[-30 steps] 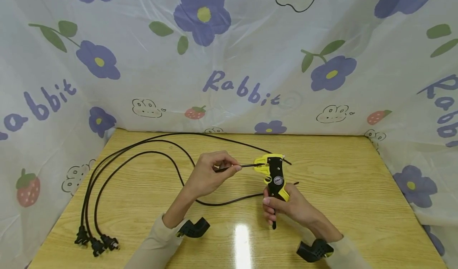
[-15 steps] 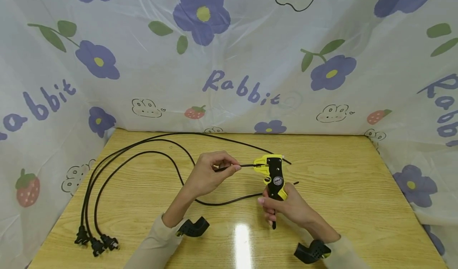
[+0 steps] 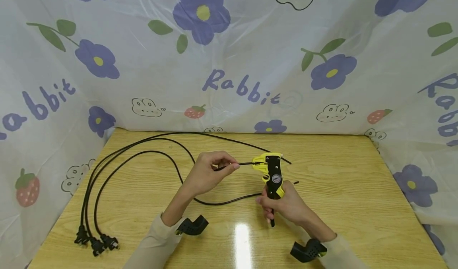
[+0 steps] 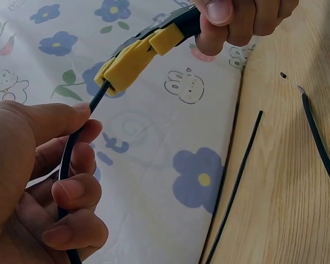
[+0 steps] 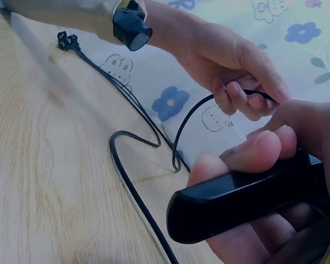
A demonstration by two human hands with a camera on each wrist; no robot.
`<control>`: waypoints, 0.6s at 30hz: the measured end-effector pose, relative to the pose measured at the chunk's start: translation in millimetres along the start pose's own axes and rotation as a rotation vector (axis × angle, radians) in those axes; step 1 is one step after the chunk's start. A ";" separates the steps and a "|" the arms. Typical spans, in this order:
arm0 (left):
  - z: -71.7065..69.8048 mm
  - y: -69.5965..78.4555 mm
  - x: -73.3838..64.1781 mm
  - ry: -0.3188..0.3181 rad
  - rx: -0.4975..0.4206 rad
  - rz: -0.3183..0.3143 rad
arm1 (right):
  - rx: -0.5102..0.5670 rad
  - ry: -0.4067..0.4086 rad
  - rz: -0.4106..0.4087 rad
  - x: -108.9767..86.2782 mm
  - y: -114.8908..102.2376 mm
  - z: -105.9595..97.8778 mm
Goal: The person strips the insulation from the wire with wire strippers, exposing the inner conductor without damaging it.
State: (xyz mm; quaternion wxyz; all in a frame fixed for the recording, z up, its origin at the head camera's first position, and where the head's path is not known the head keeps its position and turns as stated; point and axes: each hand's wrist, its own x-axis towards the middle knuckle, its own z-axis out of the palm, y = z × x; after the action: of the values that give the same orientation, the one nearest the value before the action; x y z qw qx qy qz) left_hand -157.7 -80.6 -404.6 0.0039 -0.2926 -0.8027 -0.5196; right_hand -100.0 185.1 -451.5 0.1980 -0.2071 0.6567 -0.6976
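In the head view my left hand (image 3: 209, 173) pinches a black power cord (image 3: 245, 164) between thumb and forefinger. Its end runs into the yellow front of a wire stripper (image 3: 274, 177). My right hand (image 3: 288, 205) grips the stripper's black handles, one of which fills the right wrist view (image 5: 236, 203). Seen from the left wrist, the cord (image 4: 69, 148) passes under the left thumb and across the curled fingers, then enters the stripper's yellow nose (image 4: 135, 60). The cord's tip is hidden inside the tool.
Two more black cords lie looped on the wooden table (image 3: 340, 205); one cord end (image 4: 301, 91) shows a bare tip beside a small black scrap (image 4: 283, 75). Several plugs (image 3: 96, 243) sit at the front left. A printed curtain (image 3: 229, 62) stands behind the table.
The wire stripper and right hand have shifted slightly left and up, together with the cord's end. The left hand keeps its pinch and has barely moved.
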 end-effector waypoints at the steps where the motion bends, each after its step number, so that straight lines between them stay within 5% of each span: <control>1: -0.2 -0.2 0.2 -0.002 -0.001 -0.001 | -0.004 0.006 0.004 0.2 0.1 -0.1; 18: 0.9 -2.3 0.4 -0.022 0.005 -0.036 | -0.004 0.041 -0.102 0.1 5.7 3.0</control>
State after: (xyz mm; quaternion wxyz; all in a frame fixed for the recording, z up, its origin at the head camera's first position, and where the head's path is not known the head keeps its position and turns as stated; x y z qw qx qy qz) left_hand -158.8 -80.4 -406.9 -0.0137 -0.2840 -0.8090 -0.5144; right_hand -98.4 182.2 -457.0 0.1482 -0.2263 0.6506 -0.7096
